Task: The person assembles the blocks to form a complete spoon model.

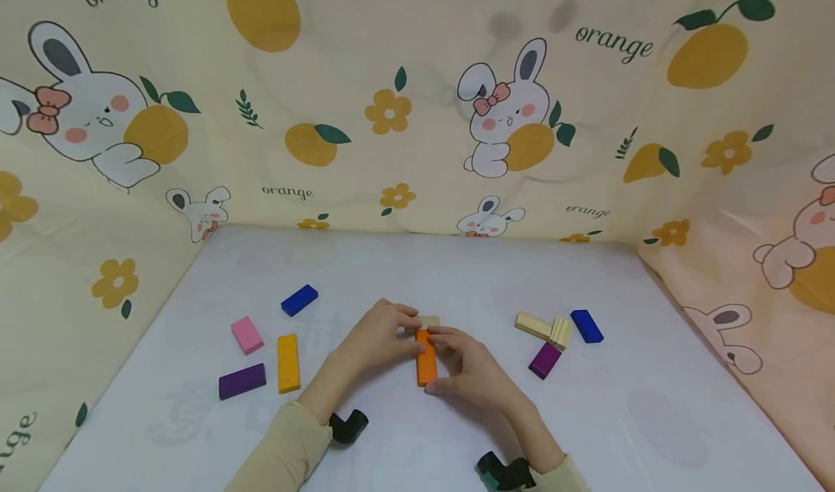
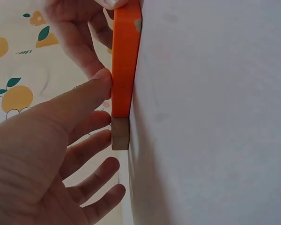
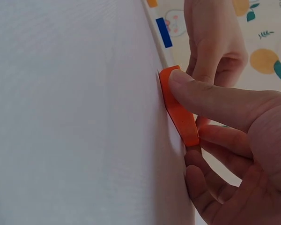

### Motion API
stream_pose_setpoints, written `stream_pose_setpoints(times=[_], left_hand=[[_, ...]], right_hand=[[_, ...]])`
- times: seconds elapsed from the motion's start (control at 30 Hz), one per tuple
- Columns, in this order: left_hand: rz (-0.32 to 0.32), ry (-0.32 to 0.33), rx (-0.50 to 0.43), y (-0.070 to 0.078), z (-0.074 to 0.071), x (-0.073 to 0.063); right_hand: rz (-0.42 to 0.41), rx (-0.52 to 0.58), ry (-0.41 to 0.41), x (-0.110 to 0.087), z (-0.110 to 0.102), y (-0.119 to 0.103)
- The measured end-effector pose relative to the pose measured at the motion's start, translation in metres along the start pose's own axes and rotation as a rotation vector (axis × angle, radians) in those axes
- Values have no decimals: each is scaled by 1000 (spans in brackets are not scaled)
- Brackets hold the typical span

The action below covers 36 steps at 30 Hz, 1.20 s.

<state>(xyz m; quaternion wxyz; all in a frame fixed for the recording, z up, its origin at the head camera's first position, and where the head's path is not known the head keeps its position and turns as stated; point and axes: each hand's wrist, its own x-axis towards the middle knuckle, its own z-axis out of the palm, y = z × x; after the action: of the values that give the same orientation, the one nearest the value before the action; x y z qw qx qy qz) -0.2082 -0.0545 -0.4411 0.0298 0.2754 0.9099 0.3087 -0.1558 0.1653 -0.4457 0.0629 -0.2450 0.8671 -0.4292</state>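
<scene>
As things lie, orange block (image 1: 427, 365): centre of the white table (image 1: 404, 456), wooden block (image 1: 429, 321) butted at 12 o'clock!
Right hand (image 1: 479, 376): 4 o'clock, pinching the orange block lengthwise.
Left hand (image 1: 375, 336): 10 o'clock, fingers loose, thumb touching orange, fingertips perhaps touching wood.

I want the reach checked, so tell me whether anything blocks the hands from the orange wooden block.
Nothing visible does. The left hand and right hand both touch the orange wooden block directly; the unpainted wooden block lies at its far end, clear of both thumbs.
</scene>
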Motion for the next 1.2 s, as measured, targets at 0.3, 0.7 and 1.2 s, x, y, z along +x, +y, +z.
stream_pose_setpoints(times=[0.3,0.7,1.2], left_hand=[[14,8,42,3,0,-4],[26,20,56,8,-1,-4],[-12,1,17,11,-1,-4]], right_hand=[[-5,-12,6,0,1,0],[83,45,119,-11,-9,-9],[295,37,571,-87,-80,7]])
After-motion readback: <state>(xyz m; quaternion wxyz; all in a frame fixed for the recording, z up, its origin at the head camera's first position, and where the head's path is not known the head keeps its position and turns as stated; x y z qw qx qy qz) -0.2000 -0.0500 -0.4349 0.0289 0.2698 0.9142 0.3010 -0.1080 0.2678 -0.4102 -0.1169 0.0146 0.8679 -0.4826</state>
